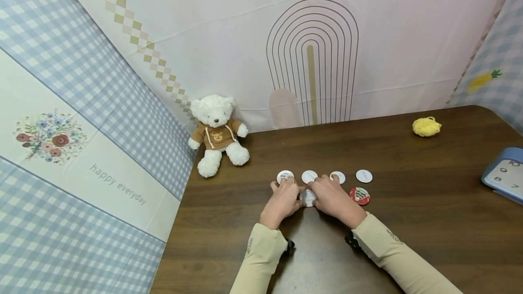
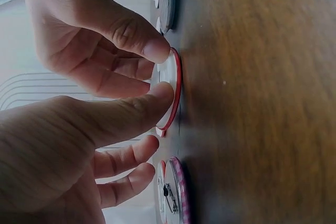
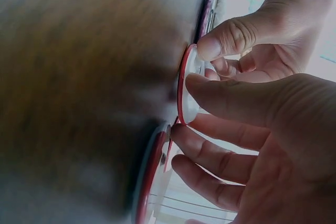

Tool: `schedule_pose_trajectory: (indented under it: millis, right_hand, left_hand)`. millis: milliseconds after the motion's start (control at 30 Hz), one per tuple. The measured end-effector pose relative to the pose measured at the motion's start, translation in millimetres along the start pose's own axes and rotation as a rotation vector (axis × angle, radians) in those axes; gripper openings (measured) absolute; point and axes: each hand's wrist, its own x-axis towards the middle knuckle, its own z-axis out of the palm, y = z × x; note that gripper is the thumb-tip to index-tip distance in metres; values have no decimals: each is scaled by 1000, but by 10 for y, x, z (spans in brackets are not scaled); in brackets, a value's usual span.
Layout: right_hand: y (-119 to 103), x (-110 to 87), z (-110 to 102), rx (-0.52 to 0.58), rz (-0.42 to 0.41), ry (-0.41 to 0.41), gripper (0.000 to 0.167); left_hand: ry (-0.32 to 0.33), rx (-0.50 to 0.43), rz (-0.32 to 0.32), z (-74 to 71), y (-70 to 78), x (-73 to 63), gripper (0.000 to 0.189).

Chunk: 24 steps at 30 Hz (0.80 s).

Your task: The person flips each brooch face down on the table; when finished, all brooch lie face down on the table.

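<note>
Both hands pinch one round pin-back badge (image 1: 308, 198), its whitish side up and its rim red. My left hand (image 1: 283, 199) holds its left edge; in the left wrist view the left thumb (image 2: 157, 98) presses on the pale face. From the other side, my right hand (image 1: 333, 196) grips the edge, and the right thumb (image 3: 210, 48) does not hide the rim there. Beyond the fingers lie white-backed badges (image 1: 284, 175), one by the left fingertips and another (image 1: 338, 177) partly behind the right fingers. A red patterned badge (image 1: 360, 196) lies right of the right hand.
More white-backed badges (image 1: 364, 176) line up on the brown wooden table (image 1: 229, 221). A white teddy bear (image 1: 218, 135) in a brown hoodie sits at the back left. A yellow yarn-like ball (image 1: 426, 127) lies back right, and a blue-framed clock (image 1: 504, 175) stands at the right edge.
</note>
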Motion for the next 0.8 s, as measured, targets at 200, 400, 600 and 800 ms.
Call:
schedule_pose_trajectory:
  millis: [200, 400, 600, 800]
  right_hand:
    - [-10, -14, -9, -16, 18, -43, 22]
    - [20, 2, -29, -20, 3, -52, 17]
    - [55, 19, -70, -5, -25, -70, 21]
    - [63, 2, -94, 11, -40, -92, 16]
  left_hand:
    - [-7, -12, 1, 13, 13, -3, 33]
    - [6, -47, -6, -6, 26, 21, 21]
    - [3, -71, -4, -42, 20, 44, 19]
    - [-21, -103, -12, -33, 7, 13, 30]
